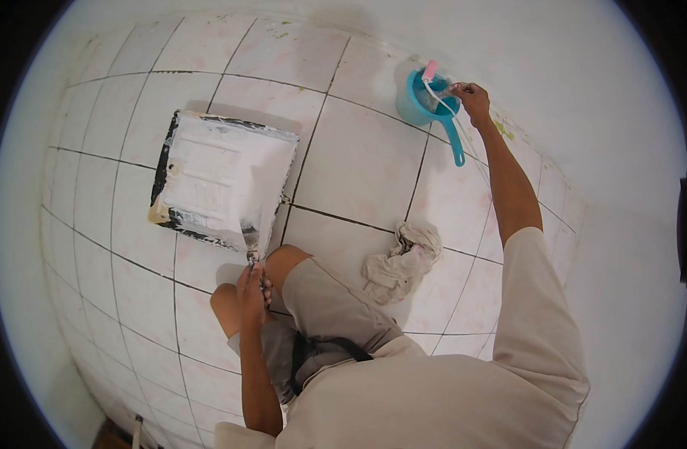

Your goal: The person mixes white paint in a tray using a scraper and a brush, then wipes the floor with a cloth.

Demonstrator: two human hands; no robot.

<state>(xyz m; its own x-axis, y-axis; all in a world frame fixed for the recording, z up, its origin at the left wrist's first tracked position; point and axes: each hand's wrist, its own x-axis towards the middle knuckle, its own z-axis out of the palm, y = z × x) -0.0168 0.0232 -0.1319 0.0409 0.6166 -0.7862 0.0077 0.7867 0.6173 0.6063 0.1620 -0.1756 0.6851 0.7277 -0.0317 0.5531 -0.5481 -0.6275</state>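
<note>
My left hand [252, 290] is closed around the handle of a putty knife [251, 238], whose paint-smeared blade lies over the near edge of a paint tray [201, 161]. The black tray is coated with white paint. At the upper right, my right arm is stretched out, and my right hand [472, 102] pinches a pale, clear plastic-like piece [442, 93] at the rim of a blue water dipper [412, 108]. What exactly this piece is, I cannot make out. A small paint roller [430, 72] with a pink sleeve and white wire frame leans in the dipper.
A crumpled, stained cloth [405, 262] lies on the tiled floor [358, 157] to the right of my knees. White walls [553, 67] border the floor, close behind the dipper. A dark brown object [113, 435] stands at the lower left corner.
</note>
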